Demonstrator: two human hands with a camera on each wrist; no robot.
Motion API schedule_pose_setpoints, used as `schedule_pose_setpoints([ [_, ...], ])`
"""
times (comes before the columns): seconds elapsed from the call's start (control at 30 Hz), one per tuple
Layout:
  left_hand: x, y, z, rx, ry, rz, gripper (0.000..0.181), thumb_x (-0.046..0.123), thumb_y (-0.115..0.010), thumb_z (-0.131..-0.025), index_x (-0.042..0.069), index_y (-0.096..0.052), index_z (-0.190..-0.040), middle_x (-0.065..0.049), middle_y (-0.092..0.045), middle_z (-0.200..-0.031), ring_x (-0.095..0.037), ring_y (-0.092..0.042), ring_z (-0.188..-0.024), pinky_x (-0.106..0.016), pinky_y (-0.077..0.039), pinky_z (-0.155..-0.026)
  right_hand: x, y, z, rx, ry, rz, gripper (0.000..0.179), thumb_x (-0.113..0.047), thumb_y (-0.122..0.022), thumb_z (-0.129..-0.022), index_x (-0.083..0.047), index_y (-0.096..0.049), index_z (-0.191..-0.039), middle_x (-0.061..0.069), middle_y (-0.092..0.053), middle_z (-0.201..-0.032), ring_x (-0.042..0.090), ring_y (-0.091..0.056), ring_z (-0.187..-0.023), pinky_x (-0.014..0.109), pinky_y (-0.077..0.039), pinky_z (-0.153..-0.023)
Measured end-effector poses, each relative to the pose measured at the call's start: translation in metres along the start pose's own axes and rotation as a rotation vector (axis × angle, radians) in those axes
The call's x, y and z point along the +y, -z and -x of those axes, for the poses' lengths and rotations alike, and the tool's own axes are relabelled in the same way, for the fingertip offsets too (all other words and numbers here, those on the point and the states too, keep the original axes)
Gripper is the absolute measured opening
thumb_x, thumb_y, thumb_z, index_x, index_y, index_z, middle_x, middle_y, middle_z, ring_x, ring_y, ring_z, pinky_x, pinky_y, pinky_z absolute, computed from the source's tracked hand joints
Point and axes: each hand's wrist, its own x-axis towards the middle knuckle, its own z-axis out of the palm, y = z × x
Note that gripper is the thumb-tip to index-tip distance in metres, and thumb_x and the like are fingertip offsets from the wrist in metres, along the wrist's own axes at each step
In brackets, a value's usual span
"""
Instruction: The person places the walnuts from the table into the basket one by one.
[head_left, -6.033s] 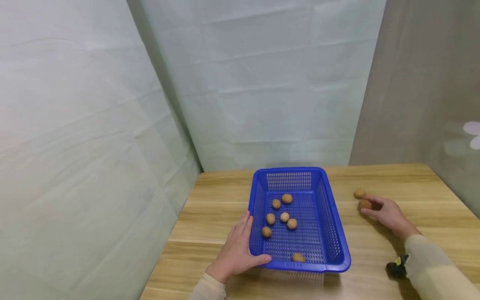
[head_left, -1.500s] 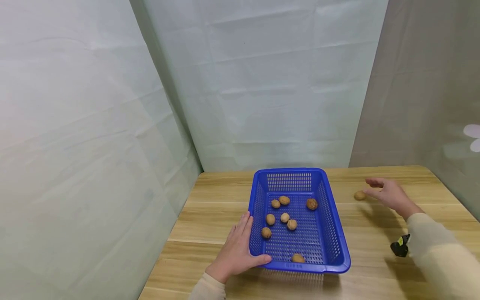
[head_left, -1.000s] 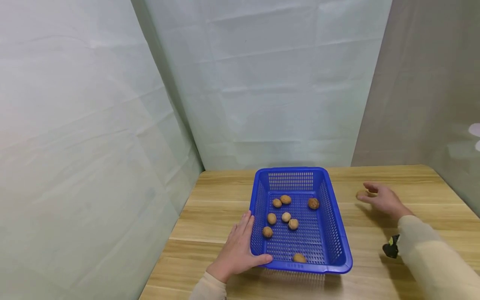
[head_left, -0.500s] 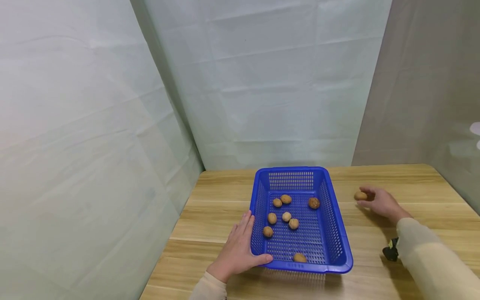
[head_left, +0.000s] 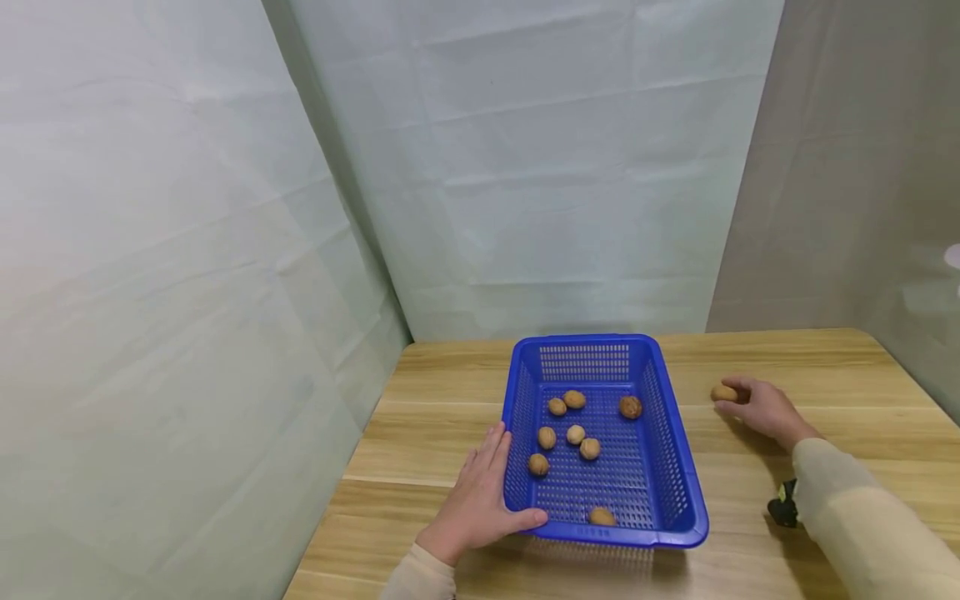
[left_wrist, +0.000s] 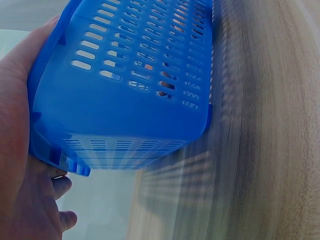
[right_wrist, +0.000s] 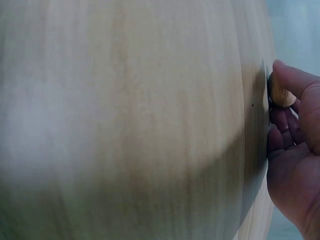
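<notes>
My right hand (head_left: 767,410) is low over the table on the right, thumb and fingers pinching a brown walnut (head_left: 723,392). In the right wrist view the walnut (right_wrist: 281,94) shows between thumb and fingers, partly covered by them. My left hand (head_left: 476,502) rests on the near left corner of a blue plastic basket (head_left: 678,454), fingers straight along its left side and thumb lying on the front rim. Inside the basket lie several walnuts (head_left: 590,449), spread over its floor, among them a darker walnut (head_left: 630,407) near the right wall.
The basket stands on a wooden table (head_left: 420,433) with pale sheets (head_left: 555,183) hanging behind and to the left. A small black device (head_left: 783,505) sits at the right wrist.
Six seconds ago the right hand held a different walnut beside this one; a darker walnut now lies in the basket. Recently the right hand's fingers came in around this walnut. The left hand stays put.
</notes>
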Motion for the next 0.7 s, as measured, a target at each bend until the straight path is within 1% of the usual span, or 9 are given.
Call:
schedule_pose_setpoints([
  [0.17,0.0,-0.001,0.0,-0.002,0.005,0.007,0.117,0.072,-0.066,-0.072,0.003,-0.017,-0.153,-0.011,-0.01,-0.161,-0.028,-0.009,-0.147,-0.056,-0.017,-0.113,0.0,-0.001,0.0,0.025,-0.009,0.02,0.066,-0.041,-0.062,-0.092,0.01,-0.047,-0.131,0.033,-0.052,-0.121,0.042,-0.051,-0.105,0.061,-0.042,-0.092],
  [0.3,0.0,-0.001,0.0,-0.011,0.009,0.005,0.117,0.073,-0.065,-0.072,0.004,-0.016,-0.153,-0.01,-0.009,-0.161,-0.027,-0.009,-0.147,-0.056,-0.017,-0.113,-0.001,0.0,0.003,0.025,-0.013,-0.028,0.068,-0.042,-0.062,-0.093,0.009,-0.044,-0.134,0.031,-0.052,-0.121,0.04,-0.051,-0.103,0.056,-0.046,-0.089],
  [0.37,0.001,-0.001,0.0,-0.014,0.008,0.0,0.118,0.073,-0.065,-0.072,0.004,-0.016,-0.153,-0.01,-0.009,-0.161,-0.027,-0.009,-0.147,-0.056,-0.018,-0.113,-0.004,0.001,0.005,0.03,0.003,-0.061,0.068,-0.042,-0.061,-0.093,0.007,-0.044,-0.136,0.029,-0.053,-0.122,0.039,-0.052,-0.105,0.053,-0.047,-0.088],
  [0.47,0.001,0.0,0.0,-0.009,0.005,0.005,0.118,0.073,-0.065,-0.071,0.003,-0.017,-0.153,-0.011,-0.01,-0.161,-0.028,-0.01,-0.146,-0.056,-0.018,-0.113,-0.013,0.004,0.008,0.049,0.052,-0.082,0.065,-0.04,-0.061,-0.093,0.004,-0.046,-0.137,0.028,-0.054,-0.125,0.04,-0.053,-0.108,0.049,-0.049,-0.087],
  [0.57,0.001,0.001,0.0,-0.003,0.002,0.003,0.119,0.077,-0.062,-0.071,0.003,-0.018,-0.153,-0.011,-0.01,-0.161,-0.029,-0.011,-0.146,-0.056,-0.019,-0.113,-0.029,0.01,0.011,0.073,0.1,-0.09,0.06,-0.037,-0.062,-0.094,0.002,-0.048,-0.137,0.028,-0.054,-0.127,0.041,-0.053,-0.111,0.044,-0.051,-0.085],
  [0.7,0.001,0.001,0.0,-0.004,0.006,0.002,0.12,0.08,-0.059,-0.07,0.004,-0.017,-0.153,-0.011,-0.011,-0.161,-0.028,-0.01,-0.146,-0.055,-0.019,-0.113,-0.051,0.018,0.012,0.097,0.137,-0.115,0.061,-0.038,-0.063,-0.093,-0.001,-0.048,-0.139,0.025,-0.055,-0.126,0.039,-0.052,-0.111,0.038,-0.052,-0.082],
])
